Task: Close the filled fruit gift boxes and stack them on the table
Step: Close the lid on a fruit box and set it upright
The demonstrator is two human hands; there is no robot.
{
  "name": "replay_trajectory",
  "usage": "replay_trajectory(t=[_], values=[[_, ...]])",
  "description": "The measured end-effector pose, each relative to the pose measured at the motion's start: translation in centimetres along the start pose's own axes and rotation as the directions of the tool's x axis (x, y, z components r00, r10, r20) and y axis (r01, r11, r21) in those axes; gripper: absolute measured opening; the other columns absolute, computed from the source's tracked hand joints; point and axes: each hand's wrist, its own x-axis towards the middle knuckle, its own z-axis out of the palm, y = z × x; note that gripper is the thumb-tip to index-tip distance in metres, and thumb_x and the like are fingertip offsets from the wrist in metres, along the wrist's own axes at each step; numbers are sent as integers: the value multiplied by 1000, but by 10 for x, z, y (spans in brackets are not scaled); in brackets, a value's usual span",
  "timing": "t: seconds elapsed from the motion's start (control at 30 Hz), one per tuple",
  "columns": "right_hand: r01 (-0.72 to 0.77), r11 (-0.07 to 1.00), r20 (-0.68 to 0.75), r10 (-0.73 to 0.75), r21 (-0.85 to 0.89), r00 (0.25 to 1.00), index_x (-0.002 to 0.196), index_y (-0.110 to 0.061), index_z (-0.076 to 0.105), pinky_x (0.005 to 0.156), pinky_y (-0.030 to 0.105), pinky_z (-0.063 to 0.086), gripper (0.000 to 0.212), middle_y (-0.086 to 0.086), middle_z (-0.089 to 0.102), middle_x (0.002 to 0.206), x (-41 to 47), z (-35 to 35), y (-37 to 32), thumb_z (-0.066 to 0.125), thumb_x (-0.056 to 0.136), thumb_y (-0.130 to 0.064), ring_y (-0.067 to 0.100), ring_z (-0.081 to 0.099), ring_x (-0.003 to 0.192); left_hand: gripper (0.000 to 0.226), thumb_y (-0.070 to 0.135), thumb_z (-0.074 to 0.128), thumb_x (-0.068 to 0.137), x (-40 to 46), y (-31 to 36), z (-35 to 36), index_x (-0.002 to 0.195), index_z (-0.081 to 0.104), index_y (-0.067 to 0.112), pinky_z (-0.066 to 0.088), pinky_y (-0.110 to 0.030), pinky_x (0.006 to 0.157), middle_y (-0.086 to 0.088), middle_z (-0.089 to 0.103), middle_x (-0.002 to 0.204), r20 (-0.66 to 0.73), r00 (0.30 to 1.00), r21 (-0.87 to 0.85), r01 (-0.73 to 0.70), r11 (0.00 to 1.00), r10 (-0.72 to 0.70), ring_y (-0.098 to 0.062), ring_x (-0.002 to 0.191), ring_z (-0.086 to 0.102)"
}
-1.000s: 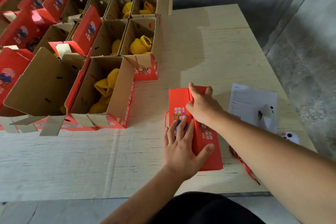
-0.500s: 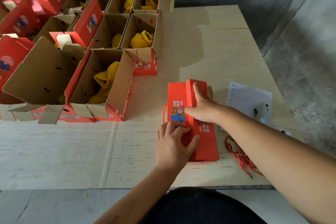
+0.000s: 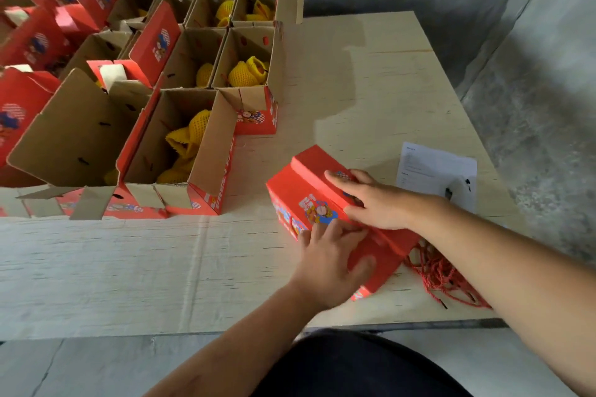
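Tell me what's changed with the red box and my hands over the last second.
The closed red box has turned, its far end swinging left, so a printed side now shows. The left hand moved from lying flat on the lid to the box's near side. The right hand stays on the raised top flap. The open boxes, paper sheet and red cords lie as before.

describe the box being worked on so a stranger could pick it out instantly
On the pale wooden table, look at the near right part, beside the white paper sheet. The red box there has both hands on it: left hand, right hand. Unlike the open boxes farther left, its top is folded shut.
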Motion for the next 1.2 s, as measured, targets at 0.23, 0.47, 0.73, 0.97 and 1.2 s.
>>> replay_trajectory(t=[0.23, 0.47, 0.73, 0.97, 1.2], values=[[108, 983, -107, -125, -150, 986, 161, -49, 14, 120, 41, 33, 70, -3, 4, 173, -12, 10, 3, 54, 103, -48, 31, 34, 149, 74, 65, 43, 101, 115, -83, -96, 165, 20, 35, 26, -49, 124, 1, 25, 171, 292, 956, 387, -95, 917, -24, -29, 155, 29], [-155, 926, -287, 53, -345, 956, 162, -41, 6, 88, 45, 53, 85, 4, 45, 140, -58, 37, 13, 10, 87, -80, 33, 58, 113, 89, 79, 12, 88, 132, -92, -103, 164, 12, 33, 54, -48, 95, -1, 23, 169, 503, 860, 582, -409, 703, 83, -33, 128, 60], [-148, 853, -366, -54, -500, 929, 162, -37, 20, 65, 44, 58, 65, 10, 57, 121, -52, 36, 14, 31, 101, -58, 33, 64, 84, 88, 69, -6, 91, 125, -97, -92, 163, 17, 22, 59, -46, 84, -11, 36, 161, 432, 867, 681, -493, 541, 246, -34, 107, 68], [-180, 804, -368, -51, -567, 929, 159, -28, 37, 61, 48, 58, 65, 20, 61, 112, -52, 36, 6, 53, 100, -49, 41, 64, 74, 87, 72, -7, 88, 125, -102, -87, 159, 18, 28, 56, -41, 80, -6, 40, 156, 383, 887, 685, -459, 565, 257, -29, 102, 68], [-183, 821, -355, -26, -541, 935, 163, -37, 19, 69, 46, 56, 70, 11, 55, 118, -50, 29, 10, 43, 101, -58, 34, 62, 87, 89, 84, 6, 82, 128, -102, -88, 156, 17, 36, 58, -45, 80, 2, 34, 153, 306, 940, 632, -317, 707, 148, -29, 114, 64]])
